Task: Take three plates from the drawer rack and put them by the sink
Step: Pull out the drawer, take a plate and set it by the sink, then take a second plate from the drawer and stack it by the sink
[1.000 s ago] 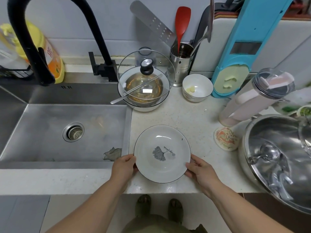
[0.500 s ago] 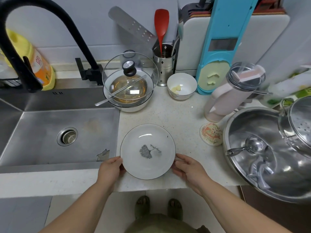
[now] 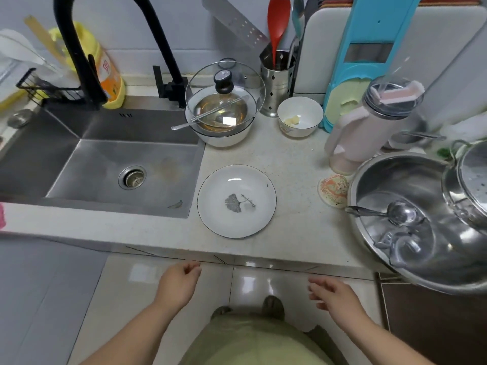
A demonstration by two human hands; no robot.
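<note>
A white plate with a thin dark rim and a grey leaf print lies flat on the pale counter, just right of the steel sink. My left hand hovers below the counter's front edge, fingers loosely curled and holding nothing. My right hand is at the same height to the right, fingers apart and empty. Both hands are clear of the plate. No drawer rack is in view.
Behind the plate stand a white bowl with a glass lid, a small bowl, a utensil holder and a pink jug. A large steel basin overhangs the counter at the right. A black tap arches over the sink.
Both hands have let go of the plate and drawn back below the counter's front edge. The plate stays where it was set down. The view has pulled back.
</note>
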